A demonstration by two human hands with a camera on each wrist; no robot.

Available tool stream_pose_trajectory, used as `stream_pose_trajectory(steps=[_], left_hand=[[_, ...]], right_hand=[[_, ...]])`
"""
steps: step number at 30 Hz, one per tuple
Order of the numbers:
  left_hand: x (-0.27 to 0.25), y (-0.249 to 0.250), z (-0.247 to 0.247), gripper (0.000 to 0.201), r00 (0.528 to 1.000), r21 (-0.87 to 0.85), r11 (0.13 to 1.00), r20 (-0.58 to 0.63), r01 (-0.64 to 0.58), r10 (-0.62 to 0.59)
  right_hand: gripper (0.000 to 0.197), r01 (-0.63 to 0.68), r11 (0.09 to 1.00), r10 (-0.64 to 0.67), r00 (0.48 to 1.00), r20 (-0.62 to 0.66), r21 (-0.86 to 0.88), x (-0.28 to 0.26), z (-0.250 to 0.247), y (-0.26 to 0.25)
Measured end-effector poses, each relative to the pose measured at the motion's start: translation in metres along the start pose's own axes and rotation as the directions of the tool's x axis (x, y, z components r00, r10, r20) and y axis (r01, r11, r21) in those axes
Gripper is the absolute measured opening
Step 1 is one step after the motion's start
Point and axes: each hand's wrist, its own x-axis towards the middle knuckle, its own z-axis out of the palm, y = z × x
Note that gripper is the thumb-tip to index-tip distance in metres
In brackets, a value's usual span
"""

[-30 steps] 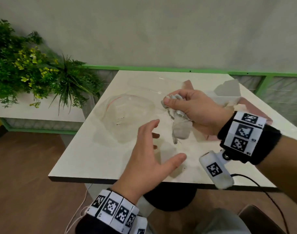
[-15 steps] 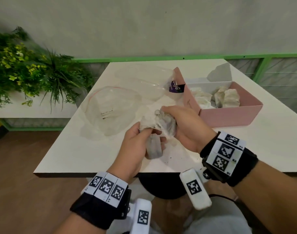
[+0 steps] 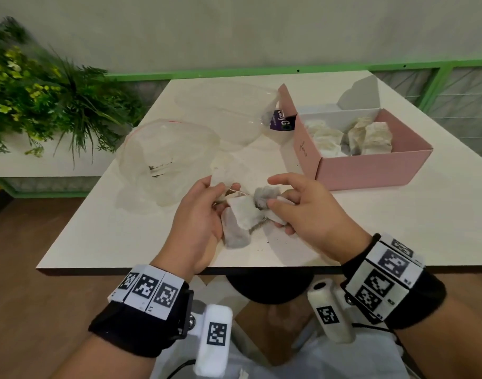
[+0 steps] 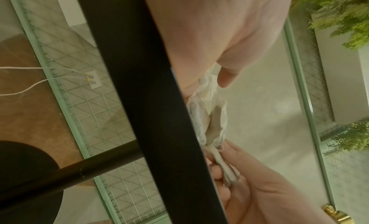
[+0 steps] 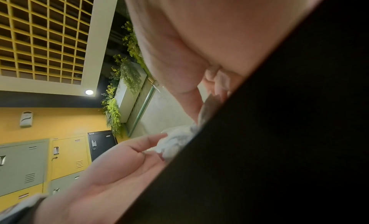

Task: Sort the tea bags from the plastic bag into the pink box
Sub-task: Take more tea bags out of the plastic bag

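Since a moment ago we are pulling the clump apart: our two hands, which were pressed together around one bundle of tea bags, are now drawing away from each other over the near edge of the table (image 3: pixel 130 236), and the bundle is splitting into separate bags. We judge this means we are untangling strings before anything goes into the box, so the sorting of this handful is not yet done.

Our left hand (image 3: pixel 198 217) is curling its fingers around a pale tea bag (image 3: pixel 238 222) and pinching a tag and string up by the thumb. Our right hand (image 3: pixel 302 212) is pinching a greyer tea bag (image 3: pixel 266 196) between thumb and fingertips, with the index finger lifting free above it. The left wrist view is showing the bags stretched between both palms, joined by a thin string (image 4: pixel 208 99).

The pink box (image 3: pixel 371 170) is standing open to the right, well apart from our hands, already holding several tea bags (image 3: pixel 370 136). The clear plastic bag (image 3: pixel 163 157) is lying crumpled just beyond our left hand, and it looks nearly empty apart from dark crumbs. A second clear bag (image 3: pixel 229 113) is lying behind it, touching the box's flap.

We are guessing the strings may snag, so a gentle pull seems wise.
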Motion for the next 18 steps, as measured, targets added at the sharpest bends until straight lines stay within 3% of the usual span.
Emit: stream_pose_trajectory(steps=[9,13,18], left_hand=[[-0.005,-0.002,0.003,0.021,1.0,-0.035,0.999,-0.007,-0.031,0.031],[-0.008,-0.004,0.003,0.023,0.991,0.039,0.99,-0.011,-0.134,0.135],[-0.01,-0.007,0.002,0.02,0.972,0.158,0.96,0.002,-0.23,0.233]], right_hand=[[0.033,0.102,0.991,-0.088,0.985,-0.149,0.092,-0.01,0.003,0.013],[0.024,0.199,0.947,-0.166,0.975,-0.146,0.253,-0.015,-0.003,0.013],[0.015,0.18,0.878,-0.143,0.983,-0.116,0.444,-0.015,-0.01,0.011]])
